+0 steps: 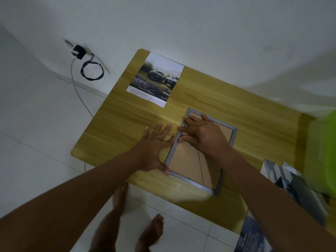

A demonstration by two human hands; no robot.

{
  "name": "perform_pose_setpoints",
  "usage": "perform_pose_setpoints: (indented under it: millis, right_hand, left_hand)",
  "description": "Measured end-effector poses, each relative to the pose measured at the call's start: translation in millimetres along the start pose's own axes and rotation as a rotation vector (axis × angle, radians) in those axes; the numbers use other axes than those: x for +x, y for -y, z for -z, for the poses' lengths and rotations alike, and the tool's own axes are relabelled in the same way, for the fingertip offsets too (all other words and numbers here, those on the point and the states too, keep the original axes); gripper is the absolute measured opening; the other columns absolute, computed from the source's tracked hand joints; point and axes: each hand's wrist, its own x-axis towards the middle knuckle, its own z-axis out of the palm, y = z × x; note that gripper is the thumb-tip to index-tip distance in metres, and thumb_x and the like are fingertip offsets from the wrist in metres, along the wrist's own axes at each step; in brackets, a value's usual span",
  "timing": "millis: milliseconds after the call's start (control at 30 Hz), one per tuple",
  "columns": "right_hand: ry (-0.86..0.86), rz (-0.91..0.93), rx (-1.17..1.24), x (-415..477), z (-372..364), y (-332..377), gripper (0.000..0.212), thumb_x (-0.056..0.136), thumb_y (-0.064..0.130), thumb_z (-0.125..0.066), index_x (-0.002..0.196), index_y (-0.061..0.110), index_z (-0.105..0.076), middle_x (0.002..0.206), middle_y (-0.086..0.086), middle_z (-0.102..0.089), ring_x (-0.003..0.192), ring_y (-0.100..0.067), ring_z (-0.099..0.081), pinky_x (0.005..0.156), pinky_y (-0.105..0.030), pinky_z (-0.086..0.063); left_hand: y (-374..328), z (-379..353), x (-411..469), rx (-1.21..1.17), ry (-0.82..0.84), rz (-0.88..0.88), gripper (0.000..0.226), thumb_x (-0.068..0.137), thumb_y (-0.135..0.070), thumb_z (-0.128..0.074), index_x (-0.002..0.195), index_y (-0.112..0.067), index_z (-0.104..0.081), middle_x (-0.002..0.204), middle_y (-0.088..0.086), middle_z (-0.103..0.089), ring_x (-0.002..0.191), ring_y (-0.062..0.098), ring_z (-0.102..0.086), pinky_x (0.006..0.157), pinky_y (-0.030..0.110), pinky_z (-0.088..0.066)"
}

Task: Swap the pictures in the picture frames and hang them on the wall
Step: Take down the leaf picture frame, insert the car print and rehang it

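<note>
While frame (pixel 189 160) lies back-up, left hand (pixel 154 148): flat on table (pixel 118 124), thumb touching rim
right hand (pixel 201 135): curled fingers pinch frame rail

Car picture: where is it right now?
Head view: the car picture lies flat at the table's far left corner, beyond the face-down frame.
</note>
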Motion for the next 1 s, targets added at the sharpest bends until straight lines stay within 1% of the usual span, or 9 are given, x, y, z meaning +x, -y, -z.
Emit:
perform_pose_setpoints:
  millis: [100, 400, 500, 567, 667, 733, 833, 933, 1000]
  right_hand:
    - [0.024, -0.030, 0.028, 0.3, 2.2, 2.1, 0.049, 0.085, 0.053, -0.057, 0.114, 0.016, -0.074, 0.131, -0.016, -0.063, 0.124, -0.035, -0.057, 0.103, -0.060, -0.038]
    - [0.089, -0.090, 0.101, 3.5, 12.5, 7.2, 0.048, 0.083, 0.049, -0.067, 0.118, 0.016, -0.072, 0.139, -0.014, -0.057, 0.134, -0.032, -0.048, 0.110, -0.058, -0.030]
    - [0.144, -0.132, 0.143, 3.1, 16.8, 9.1, 0.054, 0.086, 0.050, -0.065, 0.129, 0.017, -0.064, 0.146, -0.012, -0.050, 0.141, -0.029, -0.038, 0.115, -0.056, -0.021]
    - [0.123, -0.207, 0.175, -4.3, 21.4, 10.6, 0.056, 0.091, 0.048, -0.063, 0.136, 0.016, -0.057, 0.145, -0.009, -0.051, 0.141, -0.028, -0.038, 0.114, -0.051, -0.024]
    - [-0.115, -0.370, 0.168, -31.3, 31.1, 15.8, 0.053, 0.096, 0.048, -0.049, 0.134, 0.012, -0.057, 0.135, -0.008, -0.059, 0.129, -0.027, -0.049, 0.106, -0.045, -0.037]
    - [-0.182, -0.563, 0.134, -53.7, 32.7, 25.0, 0.051, 0.098, 0.044, -0.047, 0.137, 0.013, -0.053, 0.138, -0.007, -0.056, 0.130, -0.025, -0.048, 0.105, -0.043, -0.041]
    - [-0.092, -0.797, 0.157, -82.8, 21.5, 45.1, 0.057, 0.098, 0.050, -0.050, 0.144, 0.018, -0.042, 0.148, -0.006, -0.046, 0.135, -0.026, -0.042, 0.105, -0.042, -0.042]
    - [-0.026, -0.875, 0.187, -92.4, 10.9, 60.2, 0.064, 0.096, 0.057, -0.047, 0.145, 0.017, -0.039, 0.156, -0.007, -0.033, 0.143, -0.026, -0.031, 0.109, -0.042, -0.038]
    - [-0.026, -0.898, 0.158, -88.1, 8.7, 67.9, 0.066, 0.093, 0.062, -0.048, 0.137, 0.013, -0.045, 0.151, -0.009, -0.035, 0.142, -0.027, -0.030, 0.108, -0.042, -0.038]
  left_hand:
    - [0.4, -1.0, 0.1, 0.005, -0.002, 0.001, 0.118, 0.065, -0.071, -0.068, 0.153, -0.033, 0.002, 0.152, -0.007, 0.031, 0.137, 0.018, 0.037, 0.110, 0.047, 0.023]
    - [2.1, -2.7, 1.8, -0.003, -0.008, 0.001, 0.118, 0.065, -0.072, -0.067, 0.152, -0.035, 0.004, 0.152, -0.009, 0.032, 0.137, 0.017, 0.037, 0.110, 0.047, 0.023]
    - [2.2, -3.3, 2.2, -0.021, -0.016, 0.001, 0.119, 0.064, -0.071, -0.069, 0.152, -0.035, 0.002, 0.153, -0.008, 0.030, 0.139, 0.017, 0.036, 0.110, 0.047, 0.023]
    - [1.9, -3.7, 1.7, -0.035, -0.018, 0.004, 0.120, 0.063, -0.070, -0.070, 0.152, -0.035, 0.001, 0.155, -0.007, 0.029, 0.140, 0.018, 0.035, 0.110, 0.048, 0.023]
    - [0.9, -2.1, 0.6, -0.050, -0.011, 0.012, 0.121, 0.062, -0.070, -0.071, 0.153, -0.034, 0.000, 0.156, -0.006, 0.027, 0.141, 0.019, 0.033, 0.112, 0.050, 0.021]
    - [-0.7, -0.9, -0.3, -0.048, -0.005, 0.016, 0.122, 0.062, -0.070, -0.072, 0.153, -0.034, 0.001, 0.155, -0.006, 0.028, 0.141, 0.019, 0.033, 0.112, 0.050, 0.022]
    - [-2.7, -0.8, -2.0, -0.081, -0.012, 0.026, 0.127, 0.060, -0.068, -0.075, 0.152, -0.035, 0.004, 0.156, -0.007, 0.026, 0.141, 0.019, 0.032, 0.111, 0.049, 0.023]
    - [-3.6, 1.1, -1.7, -0.067, -0.016, 0.027, 0.128, 0.060, -0.067, -0.075, 0.153, -0.036, 0.007, 0.157, -0.006, 0.026, 0.141, 0.020, 0.033, 0.110, 0.049, 0.022]
    - [-5.0, 2.9, -1.2, -0.019, -0.003, 0.030, 0.128, 0.061, -0.069, -0.074, 0.152, -0.036, 0.010, 0.157, -0.005, 0.028, 0.141, 0.022, 0.033, 0.111, 0.051, 0.020]
